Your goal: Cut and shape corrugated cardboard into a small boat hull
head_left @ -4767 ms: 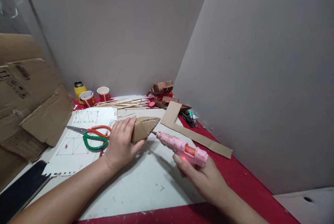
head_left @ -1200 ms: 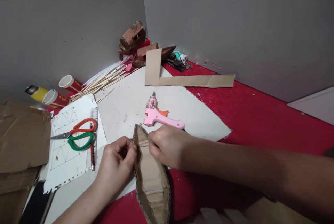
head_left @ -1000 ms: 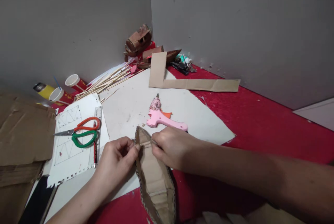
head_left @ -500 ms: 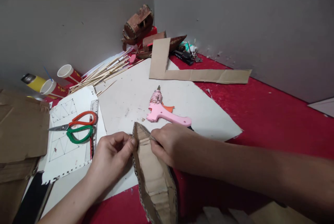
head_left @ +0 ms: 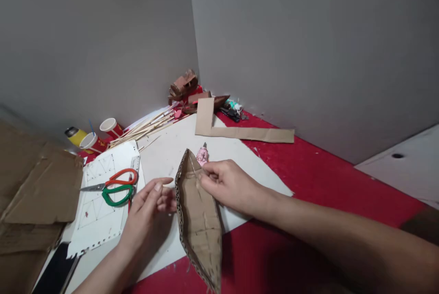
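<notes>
A cardboard boat hull [head_left: 200, 207], pointed at both ends with low upright walls, lies lengthwise before me. My right hand [head_left: 226, 184] pinches its right wall close to the far tip. Just left of the hull is my left hand [head_left: 151, 205], fingers apart and holding nothing; its lower fingers come close to the left wall, and I cannot tell if they touch. Behind the far tip shows the nozzle end of a pink glue gun [head_left: 202, 155]; the hull and my right hand hide the rest.
Scissors [head_left: 118, 186] lie on a sheet with drawings [head_left: 92, 214] at left, beside stacked cardboard [head_left: 44, 184]. An L-shaped cardboard strip [head_left: 252, 134] lies behind. Thin sticks [head_left: 147, 127], paper cups [head_left: 94, 143] and brown model boats [head_left: 185, 83] stand near the walls.
My left hand has let go of the hull's left wall and opened. The hull has shifted and now covers most of the glue gun. My view has tilted upward.
</notes>
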